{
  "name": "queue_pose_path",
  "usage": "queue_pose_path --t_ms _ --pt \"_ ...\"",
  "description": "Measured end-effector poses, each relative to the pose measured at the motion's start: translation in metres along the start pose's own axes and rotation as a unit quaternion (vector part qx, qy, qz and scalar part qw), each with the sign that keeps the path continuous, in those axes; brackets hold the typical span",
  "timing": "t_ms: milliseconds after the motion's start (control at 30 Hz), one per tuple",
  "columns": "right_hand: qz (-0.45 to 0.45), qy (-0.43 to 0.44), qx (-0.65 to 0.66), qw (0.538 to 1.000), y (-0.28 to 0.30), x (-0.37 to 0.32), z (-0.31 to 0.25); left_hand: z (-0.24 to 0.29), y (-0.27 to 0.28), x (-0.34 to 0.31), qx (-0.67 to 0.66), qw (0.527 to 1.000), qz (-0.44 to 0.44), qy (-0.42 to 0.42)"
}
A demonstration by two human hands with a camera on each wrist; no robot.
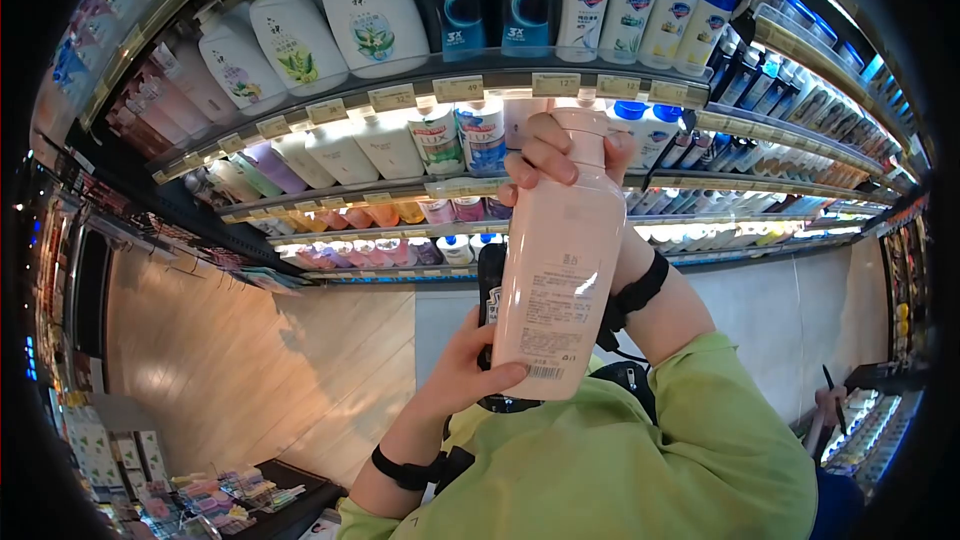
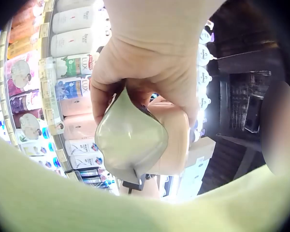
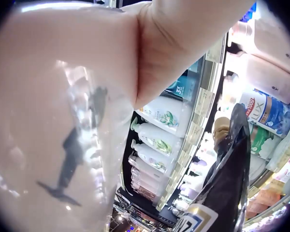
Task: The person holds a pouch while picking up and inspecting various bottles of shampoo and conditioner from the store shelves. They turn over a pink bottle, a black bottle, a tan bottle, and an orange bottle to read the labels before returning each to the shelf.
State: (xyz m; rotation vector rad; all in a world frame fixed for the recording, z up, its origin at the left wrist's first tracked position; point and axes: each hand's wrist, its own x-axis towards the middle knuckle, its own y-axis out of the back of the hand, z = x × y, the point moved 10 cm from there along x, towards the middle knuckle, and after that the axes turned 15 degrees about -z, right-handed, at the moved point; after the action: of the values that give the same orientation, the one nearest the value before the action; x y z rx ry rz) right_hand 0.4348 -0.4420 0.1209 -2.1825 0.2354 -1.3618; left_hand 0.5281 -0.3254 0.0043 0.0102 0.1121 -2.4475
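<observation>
A pale pink pump bottle (image 1: 560, 270) stands tilted in front of me, its back label and barcode facing the head camera. My right hand (image 1: 560, 155) grips it around the neck, just under the pump head. Low on the bottle, the thumb of my left hand (image 1: 468, 365) lies against its corner. The same hand holds a black spouted pouch (image 1: 490, 285) behind the bottle, mostly hidden in the head view. From the left wrist, the pouch's silvery bottom (image 2: 130, 140) shows beside the bottle. A tan cap (image 3: 221, 128) tops the pouch in the right wrist view.
Shelves (image 1: 400, 95) ahead carry rows of wash bottles, with white pump bottles (image 1: 370, 15) and dark Clear bottles (image 1: 450, 5) on top. Lux packs (image 1: 482, 137) stand one level lower. A wooden floor (image 1: 250, 360) lies to the left, beside a low display (image 1: 220, 500) of small goods.
</observation>
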Motion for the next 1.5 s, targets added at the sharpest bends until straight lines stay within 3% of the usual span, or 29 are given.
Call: queue_pose_path --t_ms 500,1000,1500 --pt "0.014 -0.006 -0.014 1.0 0.003 -0.011 0.003 -0.001 -0.003 -0.005 -0.008 0.999 0.032 -0.01" --pt "0.066 -0.003 -0.029 0.997 0.012 -0.036 -0.009 -0.016 -0.01 0.005 -0.044 0.999 0.001 0.025" --pt "0.061 -0.009 -0.041 0.997 0.008 -0.036 -0.015 -0.018 -0.012 0.011 -0.032 0.999 -0.018 0.025"
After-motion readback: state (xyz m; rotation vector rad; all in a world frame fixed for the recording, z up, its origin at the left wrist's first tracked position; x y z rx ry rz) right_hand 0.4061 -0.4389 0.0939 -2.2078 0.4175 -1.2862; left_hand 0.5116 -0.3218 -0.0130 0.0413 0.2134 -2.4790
